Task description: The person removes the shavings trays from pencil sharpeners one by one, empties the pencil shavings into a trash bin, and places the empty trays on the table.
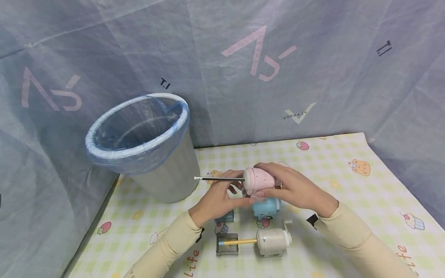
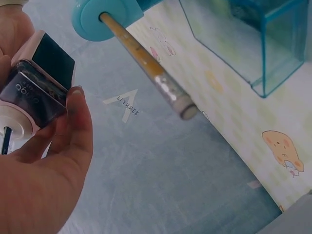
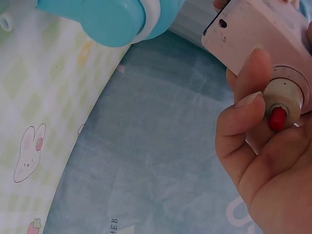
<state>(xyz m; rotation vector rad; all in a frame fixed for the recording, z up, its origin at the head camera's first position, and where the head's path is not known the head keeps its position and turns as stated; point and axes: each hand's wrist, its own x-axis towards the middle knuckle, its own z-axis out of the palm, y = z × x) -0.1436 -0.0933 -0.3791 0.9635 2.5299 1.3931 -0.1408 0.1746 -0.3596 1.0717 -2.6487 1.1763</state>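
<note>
Both hands hold up a pink pencil sharpener (image 1: 261, 180), tilted over the table. A black pencil (image 1: 219, 178) sticks out of its front toward the left. My left hand (image 1: 217, 200) grips the front end, its fingers at the dark see-through drawer (image 2: 34, 95) in the left wrist view. My right hand (image 1: 295, 185) holds the back end, fingers curled around the body near a red-tipped hub (image 3: 278, 118). Just below the hands stands a blue pencil sharpener (image 1: 265, 208), partly hidden. A worn yellow pencil (image 2: 141, 56) juts from it in the left wrist view.
Nearer me, a grey sharpener (image 1: 272, 242) holds a yellow pencil (image 1: 245, 241) above its grey drawer (image 1: 227, 247). A blue drawer (image 1: 226, 217) lies left of the blue sharpener. A bin (image 1: 170, 173) with a blue liner stands at the left. Grey-blue cloth (image 1: 215, 77) hangs behind.
</note>
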